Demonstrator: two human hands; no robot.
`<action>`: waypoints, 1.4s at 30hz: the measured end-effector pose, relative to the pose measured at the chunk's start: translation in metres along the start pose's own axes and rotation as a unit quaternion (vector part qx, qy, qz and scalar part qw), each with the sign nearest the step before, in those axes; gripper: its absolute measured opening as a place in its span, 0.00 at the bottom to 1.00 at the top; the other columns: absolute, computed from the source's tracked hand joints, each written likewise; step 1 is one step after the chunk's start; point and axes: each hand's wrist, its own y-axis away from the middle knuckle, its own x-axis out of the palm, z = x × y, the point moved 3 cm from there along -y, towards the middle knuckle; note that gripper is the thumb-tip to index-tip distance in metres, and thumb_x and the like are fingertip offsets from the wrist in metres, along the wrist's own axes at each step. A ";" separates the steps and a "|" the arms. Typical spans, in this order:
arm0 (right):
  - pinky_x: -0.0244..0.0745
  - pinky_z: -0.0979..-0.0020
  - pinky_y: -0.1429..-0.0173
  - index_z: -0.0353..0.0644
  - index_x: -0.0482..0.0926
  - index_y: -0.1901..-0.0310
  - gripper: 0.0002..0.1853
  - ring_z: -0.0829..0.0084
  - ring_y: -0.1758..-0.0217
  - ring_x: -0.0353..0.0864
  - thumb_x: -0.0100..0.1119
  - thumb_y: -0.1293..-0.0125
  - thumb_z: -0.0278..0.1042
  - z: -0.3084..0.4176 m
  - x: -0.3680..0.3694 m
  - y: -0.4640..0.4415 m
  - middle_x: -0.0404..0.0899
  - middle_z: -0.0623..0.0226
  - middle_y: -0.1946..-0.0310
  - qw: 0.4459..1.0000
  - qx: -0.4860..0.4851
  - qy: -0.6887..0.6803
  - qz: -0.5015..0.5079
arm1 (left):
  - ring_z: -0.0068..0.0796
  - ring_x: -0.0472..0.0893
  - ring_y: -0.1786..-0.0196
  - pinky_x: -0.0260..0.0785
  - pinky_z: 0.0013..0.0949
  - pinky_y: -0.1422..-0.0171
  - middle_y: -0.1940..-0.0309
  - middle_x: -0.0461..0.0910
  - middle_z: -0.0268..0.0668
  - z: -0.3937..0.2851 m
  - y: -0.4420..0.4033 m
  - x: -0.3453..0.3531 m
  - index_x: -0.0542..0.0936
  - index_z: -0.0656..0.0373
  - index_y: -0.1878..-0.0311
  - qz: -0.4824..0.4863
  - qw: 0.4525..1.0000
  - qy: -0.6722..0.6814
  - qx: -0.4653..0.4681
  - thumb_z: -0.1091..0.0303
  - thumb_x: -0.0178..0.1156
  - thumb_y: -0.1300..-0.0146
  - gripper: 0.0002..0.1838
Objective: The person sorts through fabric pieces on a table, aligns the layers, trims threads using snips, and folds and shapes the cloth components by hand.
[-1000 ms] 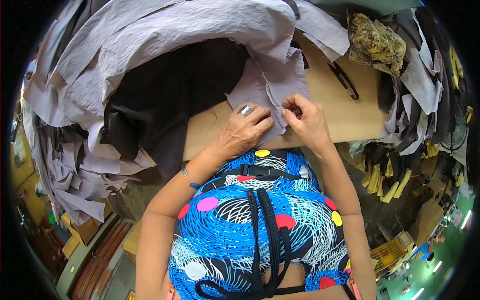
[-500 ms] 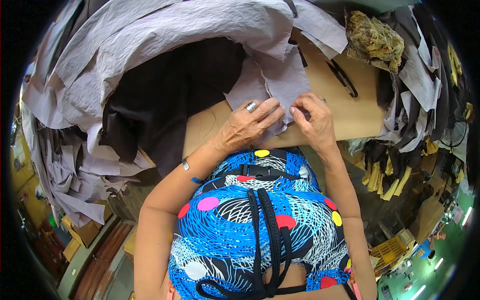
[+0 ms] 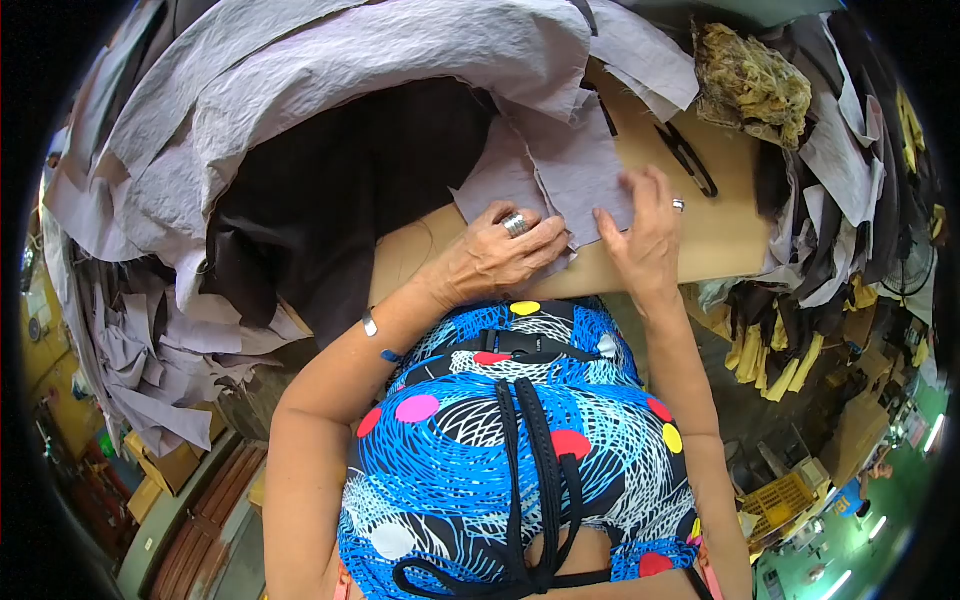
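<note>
Two bare hands work at the near edge of a tan, smooth tabletop (image 3: 722, 238), where we find a flat piece of pale grey-lilac cloth (image 3: 585, 165) with a raised seam (image 3: 541, 185) running from far to near. The left hand (image 3: 515, 250), which wears a broad silver ring (image 3: 515, 224), has its fingers curled close together at the near end of the seam, and we see them closed on the cloth there. The right hand (image 3: 645, 235), with a slimmer silver ring (image 3: 679, 205), lies at the cloth's right edge; its fingers are parted well away from the thumb, loose and gripping nothing, the thumb tip at the cloth's near right corner.

To the left of the cloth we see a blackish-brown fabric (image 3: 350, 190) spread over the tabletop and dropping past its near edge. Beyond it arches a large, creased, pale grey fabric (image 3: 380, 60). To the right of the cloth, apart from it, lies a pair of slim black thread snips (image 3: 686, 160). At the far right sits a matted yellow-brown clump (image 3: 755, 85), and near right, below the tabletop, hang yellow fabric strips (image 3: 775, 358).
</note>
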 end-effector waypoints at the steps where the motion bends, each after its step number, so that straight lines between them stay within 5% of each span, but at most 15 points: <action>1: 0.68 0.61 0.53 0.41 0.71 0.53 0.22 0.55 0.58 0.74 0.61 0.53 0.26 -0.001 0.001 -0.001 0.75 0.56 0.66 0.999 0.028 -0.041 0.011 | 0.24 0.74 0.54 0.66 0.33 0.49 0.50 0.72 0.33 0.000 0.000 0.000 0.76 0.57 0.51 0.004 1.000 0.000 -0.004 0.66 0.53 0.51 0.21; 6: 0.68 0.59 0.49 0.41 0.66 0.44 0.27 0.50 0.53 0.74 0.55 0.50 0.22 0.000 0.004 -0.005 0.75 0.49 0.55 0.971 0.135 -0.161 0.117 | 0.25 0.74 0.52 0.64 0.33 0.46 0.50 0.72 0.34 -0.002 -0.001 0.002 0.76 0.58 0.51 -0.013 1.000 0.001 -0.008 0.66 0.51 0.50 0.20; 12: 0.68 0.61 0.49 0.41 0.69 0.46 0.25 0.52 0.54 0.75 0.51 0.49 0.17 -0.010 0.009 -0.005 0.76 0.50 0.54 0.976 0.001 -0.211 0.061 | 0.26 0.74 0.51 0.63 0.34 0.44 0.50 0.72 0.34 0.000 -0.001 0.005 0.76 0.57 0.51 -0.009 0.999 0.026 -0.022 0.65 0.51 0.49 0.20; 27: 0.68 0.62 0.50 0.40 0.72 0.50 0.22 0.54 0.56 0.76 0.53 0.49 0.17 -0.011 0.010 -0.002 0.77 0.55 0.57 0.979 -0.026 -0.194 0.049 | 0.29 0.72 0.49 0.64 0.37 0.44 0.49 0.70 0.33 0.001 -0.003 0.001 0.74 0.44 0.50 0.038 0.998 0.041 -0.021 0.66 0.53 0.50 0.20; 33: 0.66 0.62 0.52 0.42 0.76 0.58 0.18 0.60 0.62 0.75 0.56 0.54 0.18 -0.002 -0.011 0.013 0.74 0.61 0.62 0.995 -0.039 -0.065 -0.065 | 0.31 0.72 0.48 0.64 0.38 0.44 0.48 0.71 0.34 0.003 0.003 0.006 0.75 0.45 0.52 -0.001 0.992 0.110 -0.058 0.68 0.55 0.52 0.20; 36: 0.64 0.64 0.53 0.44 0.77 0.65 0.13 0.64 0.64 0.74 0.59 0.56 0.22 -0.001 -0.007 0.034 0.74 0.64 0.65 0.986 -0.113 -0.115 -0.027 | 0.32 0.73 0.48 0.64 0.38 0.44 0.48 0.72 0.34 0.004 0.004 0.006 0.77 0.46 0.55 -0.015 0.990 0.127 -0.056 0.68 0.56 0.53 0.18; 42: 0.62 0.65 0.57 0.45 0.75 0.73 0.08 0.65 0.64 0.72 0.63 0.58 0.28 0.016 -0.002 0.042 0.73 0.68 0.69 0.990 -0.077 -0.106 0.057 | 0.35 0.70 0.47 0.62 0.39 0.42 0.46 0.69 0.35 0.003 0.004 0.004 0.77 0.45 0.53 0.001 0.991 0.126 -0.048 0.67 0.55 0.51 0.18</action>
